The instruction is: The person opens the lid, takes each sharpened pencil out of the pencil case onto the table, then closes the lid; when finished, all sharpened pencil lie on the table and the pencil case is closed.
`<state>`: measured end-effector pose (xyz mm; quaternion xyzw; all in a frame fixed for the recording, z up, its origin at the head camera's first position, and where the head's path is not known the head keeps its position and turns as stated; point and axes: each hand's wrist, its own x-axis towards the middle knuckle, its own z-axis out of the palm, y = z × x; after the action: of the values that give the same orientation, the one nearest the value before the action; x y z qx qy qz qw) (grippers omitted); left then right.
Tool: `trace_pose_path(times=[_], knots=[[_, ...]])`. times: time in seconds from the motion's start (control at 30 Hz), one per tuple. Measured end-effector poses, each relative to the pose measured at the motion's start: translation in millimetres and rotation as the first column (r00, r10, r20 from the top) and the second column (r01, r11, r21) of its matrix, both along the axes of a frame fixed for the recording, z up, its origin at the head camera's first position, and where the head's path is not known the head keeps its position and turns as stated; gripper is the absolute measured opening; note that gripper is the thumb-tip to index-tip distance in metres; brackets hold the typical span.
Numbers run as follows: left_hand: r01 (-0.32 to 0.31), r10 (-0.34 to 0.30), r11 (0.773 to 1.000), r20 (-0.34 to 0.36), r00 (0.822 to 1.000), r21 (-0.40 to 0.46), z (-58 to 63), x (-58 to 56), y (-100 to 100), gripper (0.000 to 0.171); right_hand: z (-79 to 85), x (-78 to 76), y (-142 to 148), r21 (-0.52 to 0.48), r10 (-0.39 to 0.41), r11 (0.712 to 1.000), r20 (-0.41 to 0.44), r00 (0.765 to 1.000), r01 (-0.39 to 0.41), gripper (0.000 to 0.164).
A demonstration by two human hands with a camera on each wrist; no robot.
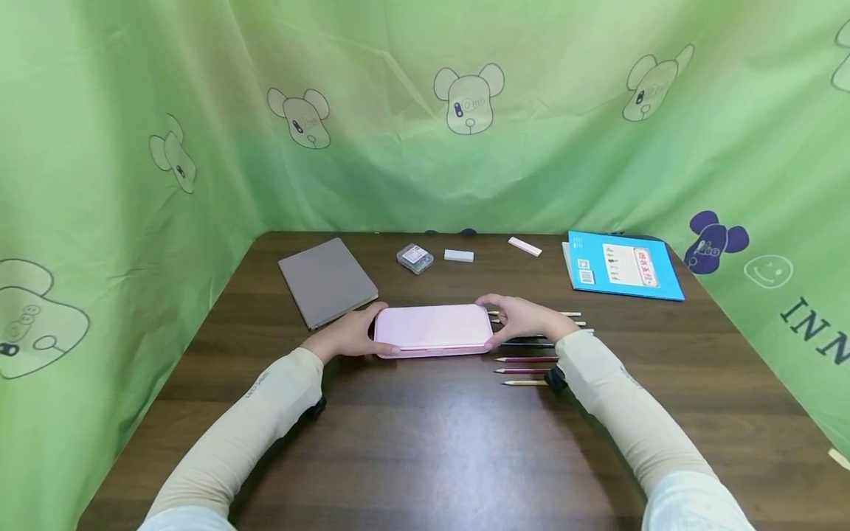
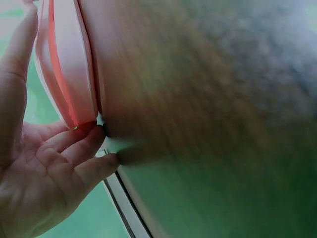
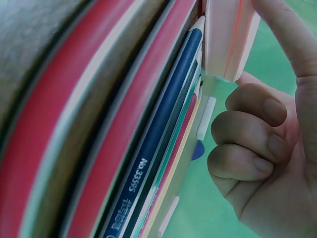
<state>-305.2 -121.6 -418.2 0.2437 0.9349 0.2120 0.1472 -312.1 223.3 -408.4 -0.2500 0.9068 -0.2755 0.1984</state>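
A closed pink pencil case [image 1: 432,326] lies lengthwise on the table between both hands. My left hand [image 1: 348,333] holds its left end, thumb along the front edge and the other fingers round the far side. At the opposite end my right hand [image 1: 521,321] grips the case between thumb and index finger; its other fingers are curled, as the right wrist view shows. Several pencils [image 1: 527,360] lie in a row right of the case, partly hidden under the right hand and forearm. Close up, a dark blue pencil [image 3: 163,114] has its tip near the case.
A grey notebook [image 1: 328,282] lies behind the left hand. Farther back are a small clear box [image 1: 415,258], a white eraser-like block [image 1: 459,256] and a pale pink strip [image 1: 524,246]. A blue booklet [image 1: 624,265] sits back right. Green curtains [image 1: 398,169] surround the table [image 1: 425,442].
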Motion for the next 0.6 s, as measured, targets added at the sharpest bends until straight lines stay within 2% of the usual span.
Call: trace_pose_path(times=[0.27, 0.47, 0.6], knots=[[0.007, -0.007, 1.000, 0.030, 1.000, -0.005, 4.3, -10.1, 3.3, 0.095, 4.7, -1.6, -4.2, 0.054, -0.016, 0.998, 0.052, 0.998, 0.013, 0.086], [-0.010, 0.011, 1.000, 0.039, 0.999, -0.021, 7.5, -6.3, 3.2, 0.097, 7.4, -1.4, -12.5, 0.116, -0.034, 0.993, 0.077, 0.996, 0.025, 0.087], [-0.025, 0.027, 0.999, 0.047, 0.999, -0.033, 3.7, -1.9, 6.9, 0.099, 6.4, 1.7, -13.2, 0.153, -0.061, 0.987, 0.098, 0.993, 0.046, 0.089]])
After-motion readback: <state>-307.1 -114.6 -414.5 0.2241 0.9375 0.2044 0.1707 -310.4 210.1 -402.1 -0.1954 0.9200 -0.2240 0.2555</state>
